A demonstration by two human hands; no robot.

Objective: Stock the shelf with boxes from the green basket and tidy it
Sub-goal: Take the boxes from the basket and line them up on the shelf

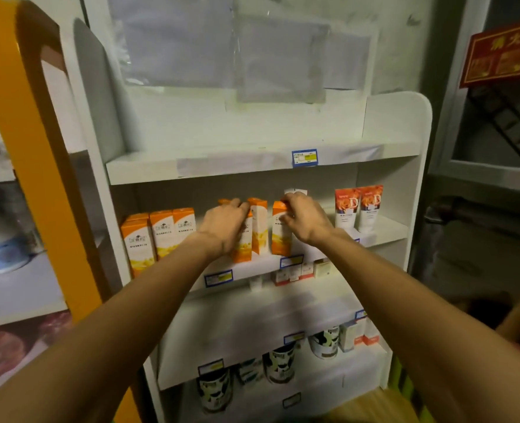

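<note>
Left hand [225, 225]: fingers curled over top of a box [244, 239]. Right hand [306, 219]: pinches top of next box [280, 228]; a third box [259, 225] stands between the hands. Likely light, stiff, crushable card; best held by the side panels. Tall, orange-and-white, upright on the shelf [386, 228].

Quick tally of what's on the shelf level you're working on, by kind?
Orange-and-white boxes: 6 visible, the left hand may hide more
Rose-print tubes: 2
White box behind the right hand: 1, partly hidden
Total: 9
</note>
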